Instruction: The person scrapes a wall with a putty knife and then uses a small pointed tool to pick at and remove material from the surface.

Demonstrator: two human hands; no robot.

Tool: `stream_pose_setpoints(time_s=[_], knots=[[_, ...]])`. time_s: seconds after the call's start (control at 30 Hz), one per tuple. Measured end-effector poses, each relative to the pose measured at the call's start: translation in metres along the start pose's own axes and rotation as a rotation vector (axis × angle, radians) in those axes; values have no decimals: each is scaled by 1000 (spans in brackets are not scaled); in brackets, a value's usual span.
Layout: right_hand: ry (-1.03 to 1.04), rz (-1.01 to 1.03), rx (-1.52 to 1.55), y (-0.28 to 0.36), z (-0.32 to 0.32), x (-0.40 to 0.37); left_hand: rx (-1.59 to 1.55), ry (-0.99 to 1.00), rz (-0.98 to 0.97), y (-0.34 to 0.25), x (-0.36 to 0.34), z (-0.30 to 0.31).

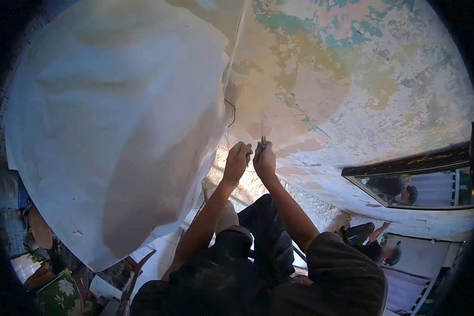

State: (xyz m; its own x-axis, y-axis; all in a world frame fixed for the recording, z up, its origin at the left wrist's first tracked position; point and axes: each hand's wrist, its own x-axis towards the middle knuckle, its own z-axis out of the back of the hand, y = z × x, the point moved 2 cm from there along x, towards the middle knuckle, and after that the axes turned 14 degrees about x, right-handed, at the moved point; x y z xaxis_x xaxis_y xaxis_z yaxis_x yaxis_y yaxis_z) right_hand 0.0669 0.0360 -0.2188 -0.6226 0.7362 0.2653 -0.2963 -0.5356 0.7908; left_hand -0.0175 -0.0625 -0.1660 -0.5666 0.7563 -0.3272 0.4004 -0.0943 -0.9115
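Nearest to us are our own dark trousers [271, 237], knees drawn up, with both bare forearms reaching out over them towards the wall [353, 79]. The left hand [237, 160] is curled into a fist, knuckles against the plaster, pressed right beside the right hand [265, 158]. The right hand is clenched round a thin tool [263, 139] – a slim, dark, blade-like strip. It sticks out past the fingers and lies flat against the wall, just right of the corner seam. We cannot tell whether the left hand also grips it or only braces. We judge the hands are kept touching so that one steadies the other and the narrow tool stays on its line.

Around the tool the wall is patchy – buff, pink and teal flakes over pale plaster. A thin dark wire [231, 111] dangles just left of the hands. Left of the seam spreads a smooth white surface [116, 131], unmarked. Further off, to the right, sits a dark window frame [405, 162], and below it another person [376, 247] in dark clothes, well apart from us.
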Motion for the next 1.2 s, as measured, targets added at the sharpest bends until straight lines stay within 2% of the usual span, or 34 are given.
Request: stream_pose_setpoints(time_s=[0.07, 0.13, 0.2, 0.27, 0.33, 0.4, 0.47, 0.53, 0.67, 0.73, 0.77, 0.97, 1.07, 1.13, 1.2], knots=[[35, -13, -44, -30, -12, 3, 16, 12, -15, 3, 1, -1], [188, -235, -315, -47, -17, -1, -14, -19, 13, 7, 1, -3], [202, -248, -280, -48, -17, -13, -18, -13, 26, 9, 2, -1], [204, -153, -260, -39, -13, -24, -31, -4, 49, 10, 2, -1], [227, -174, -277, -26, -7, -26, -50, 12, 49, 7, 1, -2], [202, -52, -138, -6, -2, -22, -21, 5, 41, 6, 1, -2], [197, -44, -103, 11, 2, -16, -47, 6, -10, 6, 0, -3], [118, 102, 10, 22, 6, -9, -33, -2, 14, 3, -3, -1], [64, 121, -79, 0, -3, 2, -48, -46, 29, 12, 0, -2], [206, -248, -362, -43, -21, 5, -76, -23, 29, 7, -1, -3], [239, -214, -408, -53, -25, 2, -76, -28, 17, 7, -1, -4], [248, -166, -289, -49, -27, -26, -9, -62, -82, 21, 4, -3], [234, -144, -249, -32, -21, -26, -48, -29, -33, 4, -2, -3], [164, -22, -57, -16, -14, -21, -44, -29, -28, 3, -3, -2], [120, -8, -37, 0, -7, -15, -56, -6, 47, 2, -5, 0]])
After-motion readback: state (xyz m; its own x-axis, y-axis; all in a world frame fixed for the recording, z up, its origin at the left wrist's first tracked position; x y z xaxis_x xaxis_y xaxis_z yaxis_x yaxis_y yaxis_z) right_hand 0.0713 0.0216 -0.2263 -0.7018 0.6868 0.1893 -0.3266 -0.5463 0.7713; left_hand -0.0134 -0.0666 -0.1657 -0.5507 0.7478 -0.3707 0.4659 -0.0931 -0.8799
